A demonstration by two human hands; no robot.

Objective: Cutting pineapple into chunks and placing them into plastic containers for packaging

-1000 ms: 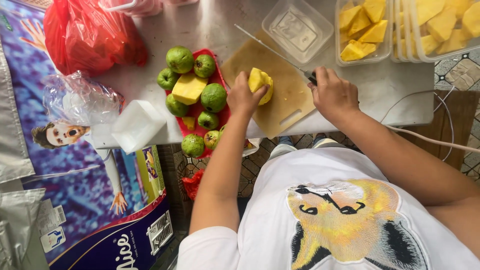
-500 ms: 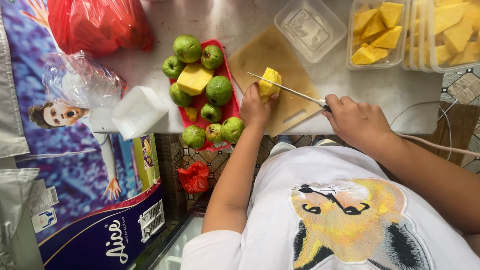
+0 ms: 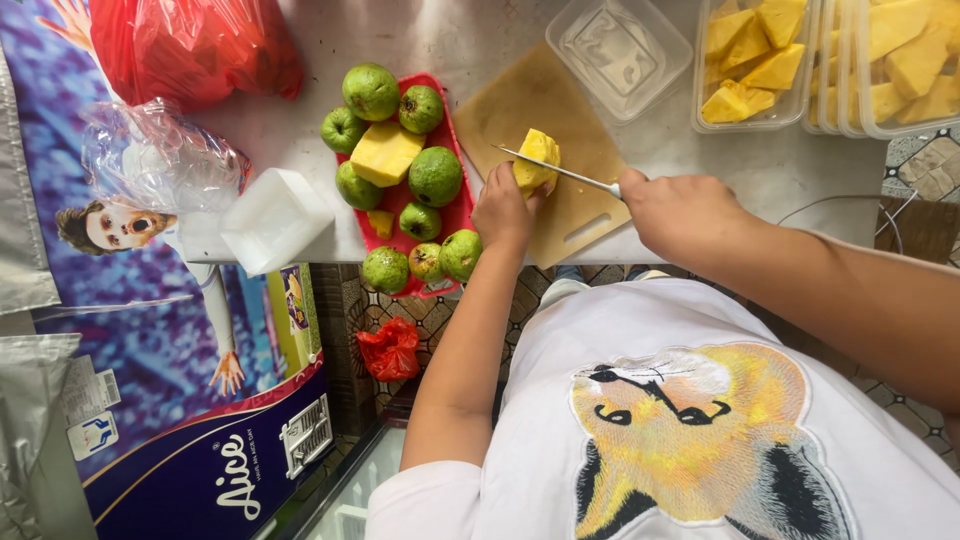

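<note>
My left hand steadies a yellow pineapple piece on a tan cutting board. My right hand grips the handle of a knife, whose thin blade lies across the pineapple piece. Left of the board, a red tray holds several green guavas and a yellow pineapple chunk.
Clear plastic containers of cut pineapple stand at the counter's far right, next to an empty clear container. A red plastic bag, a clear bag and a white tub sit at the left. A red bag lies on the floor.
The view has shifted slightly. The knife blade has pressed further into the pineapple piece, and my left hand keeps holding it.
</note>
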